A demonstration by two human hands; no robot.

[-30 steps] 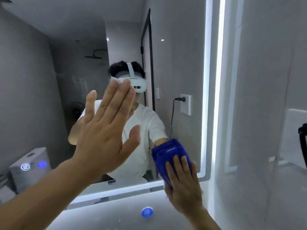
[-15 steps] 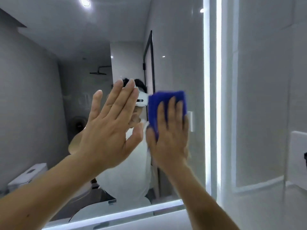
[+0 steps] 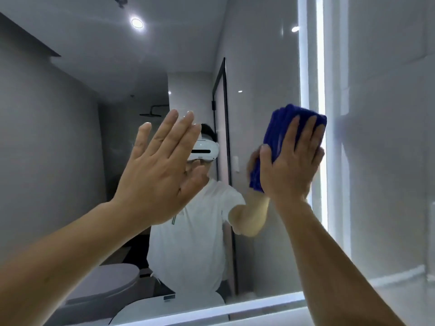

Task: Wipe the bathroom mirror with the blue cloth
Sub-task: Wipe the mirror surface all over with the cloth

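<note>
The bathroom mirror [image 3: 70,114] fills most of the view, with a lit strip along its right and bottom edges. My right hand [image 3: 292,165] presses a folded blue cloth [image 3: 280,130] flat against the glass near the mirror's right edge, at about mid height. The cloth shows above and left of my fingers. My left hand [image 3: 160,170] is held up flat with fingers spread, palm toward the glass at the mirror's middle; whether it touches the glass I cannot tell.
The lit right strip [image 3: 313,90] borders a pale tiled wall [image 3: 388,137]. The lit bottom strip [image 3: 223,309] runs under my arms. The mirror reflects a person in a white shirt, a toilet [image 3: 106,285] and a dark-framed shower door [image 3: 223,114].
My right hand has carried the cloth from the mirror's lower right up to mid height, then right toward the lit edge. The view has tilted upward. My left hand stays raised.
</note>
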